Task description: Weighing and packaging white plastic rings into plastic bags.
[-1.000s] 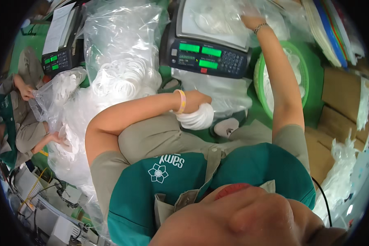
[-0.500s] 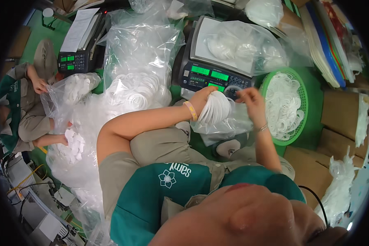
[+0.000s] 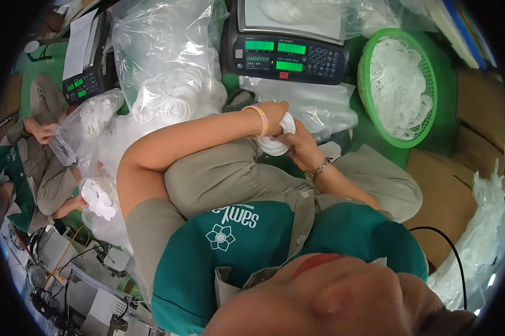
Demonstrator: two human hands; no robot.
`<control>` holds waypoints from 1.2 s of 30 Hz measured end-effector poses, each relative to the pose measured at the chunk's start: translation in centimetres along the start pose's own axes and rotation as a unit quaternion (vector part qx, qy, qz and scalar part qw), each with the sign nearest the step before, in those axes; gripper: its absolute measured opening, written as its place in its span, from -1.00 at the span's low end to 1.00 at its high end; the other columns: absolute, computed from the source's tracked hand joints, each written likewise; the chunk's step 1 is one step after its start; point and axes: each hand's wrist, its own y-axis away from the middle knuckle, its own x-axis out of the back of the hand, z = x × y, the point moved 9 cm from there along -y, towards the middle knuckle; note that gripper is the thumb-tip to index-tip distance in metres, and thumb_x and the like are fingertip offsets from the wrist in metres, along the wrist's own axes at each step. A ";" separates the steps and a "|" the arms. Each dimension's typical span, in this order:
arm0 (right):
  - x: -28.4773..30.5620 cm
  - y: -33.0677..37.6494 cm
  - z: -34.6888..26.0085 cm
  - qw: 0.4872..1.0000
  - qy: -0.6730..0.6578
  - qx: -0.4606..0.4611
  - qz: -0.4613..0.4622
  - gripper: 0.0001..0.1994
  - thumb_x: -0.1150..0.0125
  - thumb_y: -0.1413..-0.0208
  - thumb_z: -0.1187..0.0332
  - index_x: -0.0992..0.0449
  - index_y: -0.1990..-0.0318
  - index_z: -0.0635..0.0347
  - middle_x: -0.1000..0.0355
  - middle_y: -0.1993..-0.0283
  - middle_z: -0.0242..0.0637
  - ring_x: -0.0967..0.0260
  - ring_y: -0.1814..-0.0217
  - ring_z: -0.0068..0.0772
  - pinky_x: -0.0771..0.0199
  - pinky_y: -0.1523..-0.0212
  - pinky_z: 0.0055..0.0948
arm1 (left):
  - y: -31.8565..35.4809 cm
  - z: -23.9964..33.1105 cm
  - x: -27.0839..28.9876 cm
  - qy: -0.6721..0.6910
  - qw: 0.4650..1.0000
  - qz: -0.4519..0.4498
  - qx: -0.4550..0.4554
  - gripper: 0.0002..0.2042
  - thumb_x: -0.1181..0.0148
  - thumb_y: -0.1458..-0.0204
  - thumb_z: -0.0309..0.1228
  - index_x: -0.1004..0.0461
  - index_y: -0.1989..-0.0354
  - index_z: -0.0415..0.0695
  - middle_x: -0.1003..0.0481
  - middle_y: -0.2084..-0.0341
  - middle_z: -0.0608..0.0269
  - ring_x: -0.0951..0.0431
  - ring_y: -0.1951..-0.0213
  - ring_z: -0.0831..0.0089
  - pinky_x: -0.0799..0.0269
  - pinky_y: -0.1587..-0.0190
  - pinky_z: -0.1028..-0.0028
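Observation:
Over my lap I hold a bundle of thin white plastic rings (image 3: 274, 146) between both hands. My left hand (image 3: 274, 115), with a wristband, is closed round the top and far side of the bundle. My right hand (image 3: 304, 147), with a bracelet at the wrist, grips the bundle's right side with bent fingers. Part of the bundle is hidden by the fingers. Just beyond my hands lies a clear plastic bag (image 3: 314, 106), in front of a dark counting scale (image 3: 290, 60). To the right, a green basket (image 3: 432, 92) holds many loose white rings.
A large clear bag of white rings (image 3: 168, 95) stands to my left. Farther left another person (image 3: 31, 168) sits beside bags of white pieces and a second scale (image 3: 87, 84). Cardboard boxes (image 3: 437, 196) and a crumpled clear bag (image 3: 482, 224) are on the right.
The ring bundle has come down nearer my body. My right hand, apart from it before with a single ring near its fingers, now grips it. The view has shifted, and the scale appears higher.

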 end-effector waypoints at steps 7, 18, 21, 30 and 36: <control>3.4 -1.1 1.9 0.998 0.013 -0.001 0.062 -0.65 -0.08 0.24 0.54 -0.28 0.18 0.28 -0.34 0.29 -0.28 -0.32 0.26 -0.45 -0.34 0.25 -0.50 | -0.1 -0.6 -1.5 0.148 0.986 -0.076 -0.027 -0.41 -0.16 0.20 -0.16 -0.17 0.04 -0.29 -0.40 0.28 -0.11 -0.42 0.21 0.14 -0.32 0.18 0.40; 3.9 -2.5 4.0 0.994 0.103 -0.045 -0.010 -0.63 -0.07 0.30 0.56 -0.33 0.19 0.27 -0.35 0.33 -0.35 -0.31 0.32 -0.49 -0.31 0.25 -0.53 | 3.1 -5.2 19.0 0.246 0.785 0.553 -0.135 -0.67 -0.13 0.20 -0.45 -0.23 0.22 -0.21 -0.41 0.46 0.12 -0.44 0.38 0.44 -0.36 0.36 0.48; 4.1 -2.4 3.6 0.994 0.103 -0.044 -0.017 -0.64 -0.08 0.31 0.54 -0.33 0.21 0.28 -0.35 0.33 -0.35 -0.31 0.32 -0.50 -0.32 0.26 -0.53 | 2.6 -2.8 22.5 0.200 0.832 0.504 -0.122 -0.18 -0.16 0.34 -0.51 0.16 -0.18 -0.16 -0.07 -0.08 -0.05 -0.36 0.19 0.28 -0.32 0.19 0.42; 4.9 -2.4 4.4 0.990 0.139 -0.031 0.002 -0.66 -0.06 0.31 0.51 -0.33 0.23 0.31 -0.36 0.35 -0.31 -0.31 0.35 -0.48 -0.31 0.30 -0.53 | -0.7 2.6 25.2 0.149 0.831 0.475 -0.248 -0.83 0.07 0.09 -0.49 -0.34 0.29 -0.21 -0.35 0.20 -0.03 -0.32 0.13 0.10 -0.22 0.07 0.35; 4.5 -2.5 4.4 0.992 0.122 -0.022 -0.022 -0.69 -0.04 0.27 0.53 -0.33 0.24 0.28 -0.36 0.35 -0.35 -0.31 0.33 -0.52 -0.31 0.30 -0.55 | 11.6 -4.4 30.0 0.569 0.498 0.433 -0.491 -0.73 0.21 0.02 -0.45 -0.32 0.15 -0.19 -0.37 0.27 0.07 -0.33 0.19 0.18 -0.18 0.08 0.31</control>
